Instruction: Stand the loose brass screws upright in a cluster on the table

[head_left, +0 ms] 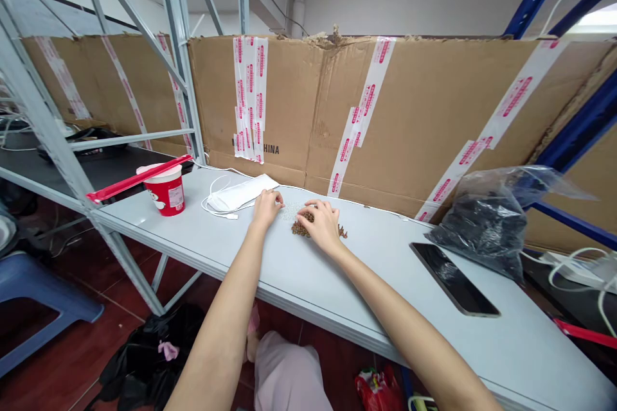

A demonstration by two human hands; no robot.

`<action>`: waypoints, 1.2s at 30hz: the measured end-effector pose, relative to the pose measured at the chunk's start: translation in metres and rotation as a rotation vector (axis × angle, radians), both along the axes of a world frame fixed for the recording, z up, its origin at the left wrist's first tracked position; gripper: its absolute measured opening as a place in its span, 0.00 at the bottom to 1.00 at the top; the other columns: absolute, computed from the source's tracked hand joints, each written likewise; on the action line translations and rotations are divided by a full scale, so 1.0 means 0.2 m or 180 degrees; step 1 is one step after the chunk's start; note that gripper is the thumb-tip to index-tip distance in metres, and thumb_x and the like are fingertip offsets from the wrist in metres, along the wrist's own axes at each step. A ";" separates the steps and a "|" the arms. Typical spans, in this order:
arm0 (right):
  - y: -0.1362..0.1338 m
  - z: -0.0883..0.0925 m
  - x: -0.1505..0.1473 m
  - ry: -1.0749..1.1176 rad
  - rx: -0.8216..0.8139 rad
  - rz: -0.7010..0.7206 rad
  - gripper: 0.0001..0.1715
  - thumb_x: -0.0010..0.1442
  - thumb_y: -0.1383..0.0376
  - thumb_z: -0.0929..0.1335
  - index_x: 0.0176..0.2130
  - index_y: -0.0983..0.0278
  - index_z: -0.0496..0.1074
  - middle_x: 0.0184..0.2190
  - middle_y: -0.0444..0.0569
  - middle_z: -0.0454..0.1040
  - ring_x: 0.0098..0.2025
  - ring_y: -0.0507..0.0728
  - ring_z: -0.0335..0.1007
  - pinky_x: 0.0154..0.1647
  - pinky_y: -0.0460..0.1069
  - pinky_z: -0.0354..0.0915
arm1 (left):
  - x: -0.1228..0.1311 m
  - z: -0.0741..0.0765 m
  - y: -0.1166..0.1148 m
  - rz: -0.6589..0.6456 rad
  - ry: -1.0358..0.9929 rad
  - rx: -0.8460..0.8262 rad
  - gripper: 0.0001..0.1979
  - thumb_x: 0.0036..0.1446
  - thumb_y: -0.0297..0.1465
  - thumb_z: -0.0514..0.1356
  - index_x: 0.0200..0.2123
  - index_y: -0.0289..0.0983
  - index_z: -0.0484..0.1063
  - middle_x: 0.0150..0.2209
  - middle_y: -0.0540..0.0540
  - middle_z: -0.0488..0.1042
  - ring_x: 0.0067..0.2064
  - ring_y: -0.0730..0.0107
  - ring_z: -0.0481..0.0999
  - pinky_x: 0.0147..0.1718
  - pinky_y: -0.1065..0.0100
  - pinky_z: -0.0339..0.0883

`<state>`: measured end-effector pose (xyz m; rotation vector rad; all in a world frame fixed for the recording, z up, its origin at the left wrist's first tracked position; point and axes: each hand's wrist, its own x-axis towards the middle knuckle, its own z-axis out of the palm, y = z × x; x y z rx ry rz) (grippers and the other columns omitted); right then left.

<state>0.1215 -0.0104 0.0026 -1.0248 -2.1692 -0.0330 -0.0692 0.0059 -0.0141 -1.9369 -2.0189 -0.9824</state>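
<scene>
Both my hands rest on a pale grey table [337, 270] near its back edge. My left hand [267, 207] lies knuckles up with its fingers curled, touching a small patch of tiny whitish beads [290, 210]. My right hand [322, 221] sits just to its right on a pile of small brown pieces [303, 228], fingers bent down onto them. More brown pieces [342, 231] show past its far side. What either hand pinches is hidden.
A red cup [166, 191] with a red strip [137, 178] across it stands left. A white pouch and cable [238, 196] lie behind my left hand. A dark phone [453, 277] and a clear bag of black bits [486, 221] lie right. Cardboard walls [419, 115] back the table.
</scene>
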 end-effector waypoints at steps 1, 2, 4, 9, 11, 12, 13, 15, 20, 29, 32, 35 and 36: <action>0.04 0.02 0.04 0.0048 0.0042 -0.0119 0.12 0.58 0.58 0.62 0.34 0.56 0.73 0.45 0.46 0.68 0.46 0.58 0.56 0.41 0.53 0.47 | 0.00 0.00 0.00 -0.0012 0.0007 -0.0007 0.03 0.47 0.30 0.62 0.28 0.38 0.70 0.33 0.46 0.70 0.42 0.62 0.66 0.39 0.65 0.59; 0.09 0.05 0.09 0.0070 0.0070 -0.0265 0.13 0.59 0.59 0.61 0.35 0.56 0.73 0.45 0.47 0.68 0.46 0.58 0.56 0.42 0.54 0.47 | 0.00 0.00 0.00 -0.0023 0.0020 -0.0006 0.03 0.47 0.30 0.61 0.28 0.38 0.69 0.33 0.46 0.70 0.41 0.62 0.66 0.39 0.65 0.59; 0.23 0.08 0.23 0.0053 0.0039 -0.0639 0.13 0.59 0.63 0.60 0.38 0.57 0.72 0.45 0.49 0.68 0.47 0.59 0.56 0.42 0.54 0.48 | 0.01 0.01 0.00 -0.0041 0.0058 0.0018 0.03 0.48 0.30 0.60 0.28 0.38 0.68 0.33 0.46 0.70 0.41 0.62 0.66 0.39 0.65 0.59; 0.58 0.02 0.66 -0.0407 -0.0464 -0.1556 0.18 0.56 0.69 0.61 0.45 0.59 0.69 0.47 0.52 0.67 0.49 0.62 0.56 0.42 0.52 0.53 | 0.02 0.02 0.00 -0.0032 0.0036 0.0205 0.10 0.51 0.28 0.58 0.38 0.39 0.64 0.32 0.47 0.70 0.40 0.63 0.65 0.37 0.66 0.58; 0.67 -0.03 0.78 -0.0645 -0.0655 -0.1617 0.20 0.56 0.69 0.61 0.49 0.59 0.67 0.48 0.52 0.66 0.50 0.61 0.56 0.42 0.51 0.55 | 0.03 0.02 0.00 0.0002 -0.0007 0.0203 0.12 0.52 0.28 0.57 0.42 0.40 0.62 0.32 0.48 0.69 0.40 0.64 0.66 0.36 0.67 0.58; 0.70 -0.05 0.81 -0.0749 -0.0711 -0.1615 0.20 0.57 0.68 0.62 0.49 0.59 0.67 0.48 0.52 0.66 0.50 0.61 0.57 0.43 0.51 0.55 | 0.03 0.02 0.00 0.0026 -0.0012 0.0189 0.13 0.52 0.28 0.57 0.42 0.40 0.61 0.32 0.48 0.69 0.40 0.64 0.66 0.36 0.67 0.58; 0.73 -0.07 0.83 -0.0861 -0.0767 -0.1587 0.19 0.57 0.66 0.62 0.49 0.59 0.67 0.48 0.52 0.66 0.50 0.60 0.57 0.43 0.51 0.55 | 0.03 0.02 0.00 0.0035 0.0000 0.0176 0.13 0.52 0.29 0.56 0.43 0.40 0.61 0.32 0.48 0.69 0.40 0.64 0.66 0.36 0.67 0.58; 0.76 -0.10 0.84 -0.1010 -0.0796 -0.1548 0.18 0.57 0.64 0.63 0.48 0.59 0.68 0.48 0.52 0.67 0.50 0.60 0.58 0.43 0.50 0.56 | 0.03 0.02 0.00 0.0047 0.0043 0.0144 0.13 0.53 0.29 0.55 0.43 0.40 0.60 0.32 0.48 0.69 0.40 0.64 0.66 0.36 0.67 0.58; 0.81 -0.13 0.78 -0.0881 -0.0841 -0.1300 0.13 0.56 0.70 0.62 0.39 0.64 0.73 0.41 0.54 0.71 0.45 0.58 0.64 0.42 0.49 0.57 | 0.03 0.03 0.01 0.0067 0.0096 0.0097 0.11 0.54 0.29 0.54 0.42 0.40 0.61 0.31 0.49 0.69 0.40 0.65 0.67 0.37 0.67 0.58; 0.76 -0.09 0.72 -0.0165 -0.0870 -0.0890 0.13 0.53 0.72 0.61 0.36 0.68 0.72 0.35 0.53 0.74 0.37 0.53 0.69 0.39 0.46 0.60 | 0.06 0.07 0.01 -0.0032 0.0250 0.0339 0.09 0.56 0.30 0.53 0.41 0.39 0.62 0.32 0.47 0.69 0.38 0.65 0.67 0.37 0.66 0.59; 0.62 -0.02 0.59 0.1631 -0.1375 -0.0204 0.11 0.48 0.64 0.66 0.33 0.68 0.72 0.31 0.53 0.75 0.31 0.53 0.70 0.36 0.48 0.63 | 0.15 0.11 -0.02 -0.0451 0.0460 0.0672 0.08 0.57 0.33 0.52 0.41 0.38 0.63 0.33 0.47 0.69 0.39 0.66 0.66 0.39 0.66 0.59; 0.40 0.04 0.42 0.2523 -0.1927 0.0614 0.13 0.42 0.60 0.70 0.29 0.66 0.72 0.28 0.51 0.75 0.30 0.54 0.70 0.37 0.50 0.63 | 0.26 0.13 -0.07 -0.1041 0.0824 0.0986 0.11 0.57 0.36 0.52 0.41 0.37 0.65 0.36 0.44 0.69 0.40 0.65 0.66 0.41 0.65 0.60; 0.32 0.05 0.37 0.2681 -0.2082 0.0772 0.14 0.41 0.59 0.71 0.28 0.66 0.72 0.28 0.50 0.75 0.31 0.54 0.70 0.38 0.50 0.63 | 0.30 0.13 -0.09 -0.1196 0.0923 0.1091 0.12 0.57 0.36 0.52 0.42 0.37 0.65 0.37 0.44 0.70 0.41 0.65 0.66 0.41 0.65 0.60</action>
